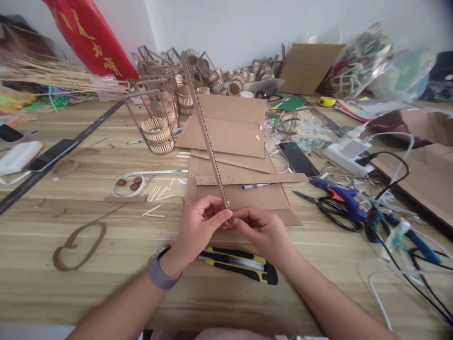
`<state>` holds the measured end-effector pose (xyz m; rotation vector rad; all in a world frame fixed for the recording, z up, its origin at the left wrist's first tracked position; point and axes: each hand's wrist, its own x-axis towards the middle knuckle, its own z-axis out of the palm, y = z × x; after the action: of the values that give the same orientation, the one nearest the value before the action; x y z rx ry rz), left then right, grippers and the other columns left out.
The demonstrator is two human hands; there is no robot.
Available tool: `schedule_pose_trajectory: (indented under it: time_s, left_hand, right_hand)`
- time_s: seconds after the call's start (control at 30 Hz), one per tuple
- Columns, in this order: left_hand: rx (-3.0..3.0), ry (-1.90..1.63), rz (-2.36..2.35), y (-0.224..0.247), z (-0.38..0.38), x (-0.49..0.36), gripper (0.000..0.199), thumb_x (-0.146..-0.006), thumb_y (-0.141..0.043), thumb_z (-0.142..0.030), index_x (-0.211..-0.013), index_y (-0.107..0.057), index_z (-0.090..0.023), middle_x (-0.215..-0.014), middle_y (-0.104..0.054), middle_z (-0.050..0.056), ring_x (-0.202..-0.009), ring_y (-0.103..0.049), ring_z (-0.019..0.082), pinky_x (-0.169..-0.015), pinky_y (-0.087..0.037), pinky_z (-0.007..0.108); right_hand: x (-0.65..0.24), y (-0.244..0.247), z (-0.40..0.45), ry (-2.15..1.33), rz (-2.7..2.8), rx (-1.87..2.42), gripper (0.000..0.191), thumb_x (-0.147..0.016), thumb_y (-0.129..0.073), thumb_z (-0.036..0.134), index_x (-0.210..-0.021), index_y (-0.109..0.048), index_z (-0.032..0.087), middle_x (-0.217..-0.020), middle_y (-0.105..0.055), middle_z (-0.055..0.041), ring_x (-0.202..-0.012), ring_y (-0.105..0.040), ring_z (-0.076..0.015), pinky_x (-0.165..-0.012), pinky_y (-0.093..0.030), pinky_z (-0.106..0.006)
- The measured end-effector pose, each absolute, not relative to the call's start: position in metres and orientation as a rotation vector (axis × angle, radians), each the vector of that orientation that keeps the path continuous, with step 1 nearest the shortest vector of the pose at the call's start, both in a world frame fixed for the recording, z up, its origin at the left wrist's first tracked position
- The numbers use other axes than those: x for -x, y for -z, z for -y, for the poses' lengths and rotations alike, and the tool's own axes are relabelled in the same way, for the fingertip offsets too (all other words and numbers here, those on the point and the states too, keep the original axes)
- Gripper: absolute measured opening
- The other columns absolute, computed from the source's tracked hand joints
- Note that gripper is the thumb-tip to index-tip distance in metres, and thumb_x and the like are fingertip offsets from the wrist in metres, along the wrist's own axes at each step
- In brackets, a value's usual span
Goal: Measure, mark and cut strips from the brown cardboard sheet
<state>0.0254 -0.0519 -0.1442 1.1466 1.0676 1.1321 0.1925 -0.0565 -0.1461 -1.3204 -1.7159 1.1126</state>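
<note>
A long, narrow cardboard strip [205, 130] rises at a slant from my hands, its corrugated edge facing right. My left hand [205, 217] pinches the strip near its lower end, thumb on top. At that same end my right hand [262, 229] has its thumb and fingertips pressed together, touching the strip's bottom tip. The fingers hide the very end. Beyond the hands lie flat cardboard pieces [230, 134]. Below them, partly behind my left wrist, rests a yellow and black utility knife [240, 264].
At the left lie small wooden sticks [159, 193], a white coil [118, 186] and a curled brown strip [79, 245]. Small slatted buckets [157, 134] stand farther back. Scissors [332, 210], a blue glue gun [345, 200], pliers [421, 243] and cables crowd the right.
</note>
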Motion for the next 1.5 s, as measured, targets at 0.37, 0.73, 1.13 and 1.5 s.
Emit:
schedule_pose_trajectory:
  time_s: [0.37, 0.73, 1.13, 1.5]
  left_hand:
    - [-1.134, -1.105, -1.071, 0.1461, 0.0523, -0.0254, 0.022, -0.077, -0.075, -0.036, -0.085, -0.066, -0.017, -0.067, -0.066, -0.001, -0.061, -0.063, 0.012, -0.061, -0.054, 0.023]
    - [-1.073, -1.109, -1.059, 0.1454, 0.0535, -0.027, 0.022, -0.075, -0.076, -0.034, -0.084, -0.066, -0.016, -0.068, -0.066, -0.002, -0.061, -0.063, 0.011, -0.061, -0.055, 0.022]
    - [-1.056, -1.1, -1.087, 0.147, 0.0524, -0.0292, 0.029, -0.074, -0.077, -0.039, -0.086, -0.067, -0.015, -0.071, -0.067, -0.001, -0.06, -0.063, 0.012, -0.06, -0.055, 0.024]
    - [-1.2, -1.005, -1.175, 0.1538, 0.0584, -0.033, 0.017, -0.076, -0.071, -0.029, -0.088, -0.072, -0.017, -0.081, -0.073, 0.003, -0.075, -0.068, 0.019, -0.071, -0.055, 0.029]
  right_hand:
    - [-0.1936, 0.1466, 0.0562, -1.15, 1.718, 1.317, 0.018, -0.083, -0.057, 0.03, -0.078, -0.071, 0.019, -0.074, -0.075, -0.0032, -0.063, -0.065, -0.015, -0.057, -0.05, -0.024]
    - [-0.1928, 0.1453, 0.0568, -1.099, 1.742, 1.347, 0.017, -0.081, -0.056, 0.029, -0.074, -0.068, 0.018, -0.067, -0.071, -0.0012, -0.055, -0.056, -0.0113, -0.051, -0.043, -0.021]
    - [-0.1886, 0.1466, 0.0582, -0.845, 1.855, 1.34, 0.015, -0.079, -0.052, 0.022, -0.066, -0.058, 0.02, -0.055, -0.056, 0.0039, -0.049, -0.044, -0.0089, -0.046, -0.034, -0.02]
    - [-0.192, 0.1513, 0.0575, -0.606, 1.894, 1.376, 0.012, -0.081, -0.048, 0.023, -0.069, -0.051, 0.023, -0.057, -0.057, 0.0022, -0.051, -0.052, -0.0125, -0.047, -0.038, -0.022]
